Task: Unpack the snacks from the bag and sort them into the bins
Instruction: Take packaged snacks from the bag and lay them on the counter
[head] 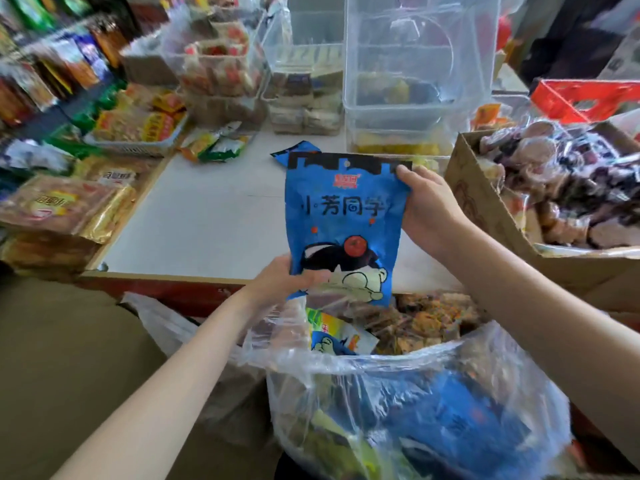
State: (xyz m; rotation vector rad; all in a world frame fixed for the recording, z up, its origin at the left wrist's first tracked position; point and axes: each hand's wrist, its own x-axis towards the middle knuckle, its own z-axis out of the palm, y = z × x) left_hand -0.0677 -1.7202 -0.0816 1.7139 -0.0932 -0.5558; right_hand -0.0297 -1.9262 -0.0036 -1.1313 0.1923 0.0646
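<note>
A blue snack packet [341, 220] with black lettering and a cartoon face is held upright above the table's front edge. My left hand [280, 277] grips its lower left corner. My right hand [427, 207] holds its upper right edge. Below them a big clear plastic bag [398, 393] stands open, full of more blue and green packets and small brown snacks. A second blue packet [296, 150] lies flat on the white table [207, 220] behind the held one. Clear plastic bins [420, 64] stand at the back of the table.
A cardboard box [485, 202] of dark wrapped snacks sits at the right. More clear bins [221, 67] with red-and-white packs stand at the back left, with a basket [138, 128] of orange packs. Gold-wrapped packs [69, 206] pile at the left. Green packets [218, 143] lie near the basket.
</note>
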